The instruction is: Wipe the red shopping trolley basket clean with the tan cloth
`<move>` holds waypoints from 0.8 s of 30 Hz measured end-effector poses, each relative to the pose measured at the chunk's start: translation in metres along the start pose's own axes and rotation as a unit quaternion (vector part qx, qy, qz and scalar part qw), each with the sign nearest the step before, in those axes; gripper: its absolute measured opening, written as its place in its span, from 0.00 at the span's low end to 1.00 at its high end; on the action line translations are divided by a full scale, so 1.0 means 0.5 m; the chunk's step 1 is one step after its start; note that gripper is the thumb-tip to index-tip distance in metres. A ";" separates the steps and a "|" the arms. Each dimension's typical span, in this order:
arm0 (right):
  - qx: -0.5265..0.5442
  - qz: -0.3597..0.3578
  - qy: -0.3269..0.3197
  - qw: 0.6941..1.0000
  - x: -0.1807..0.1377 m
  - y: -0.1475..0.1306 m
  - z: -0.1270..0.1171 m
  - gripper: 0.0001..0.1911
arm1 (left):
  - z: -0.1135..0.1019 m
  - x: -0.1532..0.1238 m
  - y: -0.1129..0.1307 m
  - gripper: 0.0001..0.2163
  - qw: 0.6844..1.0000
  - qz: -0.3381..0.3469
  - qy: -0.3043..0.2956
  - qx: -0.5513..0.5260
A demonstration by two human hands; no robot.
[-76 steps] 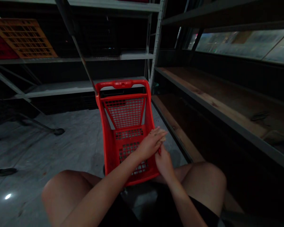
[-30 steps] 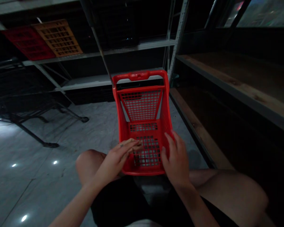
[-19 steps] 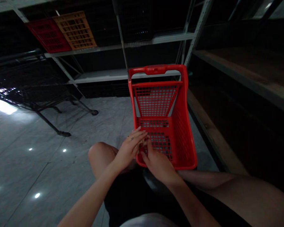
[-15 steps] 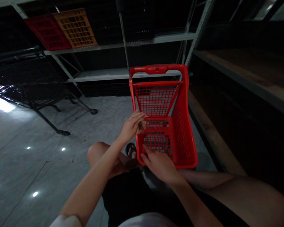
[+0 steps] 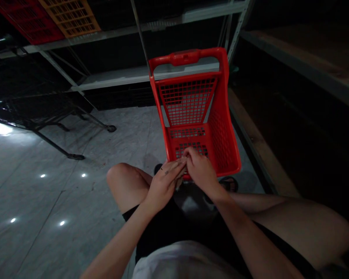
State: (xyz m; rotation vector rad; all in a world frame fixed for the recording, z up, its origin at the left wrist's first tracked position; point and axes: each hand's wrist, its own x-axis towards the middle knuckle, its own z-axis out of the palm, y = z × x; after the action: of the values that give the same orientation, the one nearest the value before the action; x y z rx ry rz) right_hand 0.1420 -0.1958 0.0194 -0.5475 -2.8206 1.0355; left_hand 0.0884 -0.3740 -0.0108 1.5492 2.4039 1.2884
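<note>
A small red plastic shopping cart (image 5: 234,155) with lattice walls stands in front of my knees. My left hand (image 5: 162,185) is closed on a crumpled tan cloth (image 5: 179,183), which pokes out below its fingers near the cart's front rim. My right hand (image 5: 200,170) meets the left over that rim, fingers bent and pressed together at the cloth's upper edge. Its fingertips are partly hidden, but they appear to pinch the cloth. The visible part of the cart's basket holds nothing.
A black wire cart (image 5: 50,124) on casters stands at the left. Behind, a white metal rack (image 5: 113,79) bears a red crate (image 5: 31,19) and a yellow crate (image 5: 71,17). Wooden shelving (image 5: 302,58) runs along the right. A thin pole (image 5: 140,33) rises from the cart's left side.
My hands have come together at the cart's near rim; the left moved back toward me with the cloth, and the right closed its fingers. The cart appears higher in view.
</note>
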 end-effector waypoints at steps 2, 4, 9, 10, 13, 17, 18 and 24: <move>0.081 -0.018 0.017 0.996 0.004 0.009 0.007 0.15 | -0.001 0.013 -0.010 0.28 1.000 -0.006 -0.009 0.023; 0.142 -0.040 0.019 0.989 0.008 0.014 0.015 0.17 | 0.006 0.032 -0.017 0.29 0.998 -0.026 0.016 0.049; 0.307 -0.030 0.155 0.939 0.023 0.028 0.020 0.19 | 0.079 0.026 0.047 0.24 0.990 -0.048 0.079 0.104; 0.333 -0.018 0.197 0.922 0.024 0.035 0.015 0.18 | 0.093 0.019 0.066 0.23 0.991 -0.043 0.077 0.101; 0.374 0.018 0.283 0.883 0.007 0.058 -0.003 0.12 | 0.106 0.007 0.102 0.23 0.995 -0.059 0.069 0.037; 0.369 0.014 0.270 0.889 -0.063 0.062 -0.015 0.12 | 0.090 0.018 0.118 0.25 0.969 -0.173 0.137 -0.112; 0.355 -0.001 0.238 0.904 -0.083 0.056 -0.012 0.15 | 0.090 0.023 0.123 0.25 0.955 -0.198 0.156 -0.154; 0.246 -0.125 0.092 0.957 -0.134 0.046 0.000 0.35 | 0.092 0.063 0.143 0.36 0.926 -0.197 0.104 -0.304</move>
State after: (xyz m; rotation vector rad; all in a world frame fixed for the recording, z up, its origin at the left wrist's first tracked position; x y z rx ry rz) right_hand 0.2111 -0.2038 0.0075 -0.2129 -2.2702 1.4673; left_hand 0.1450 -0.3086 0.0165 0.7539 1.9576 1.9041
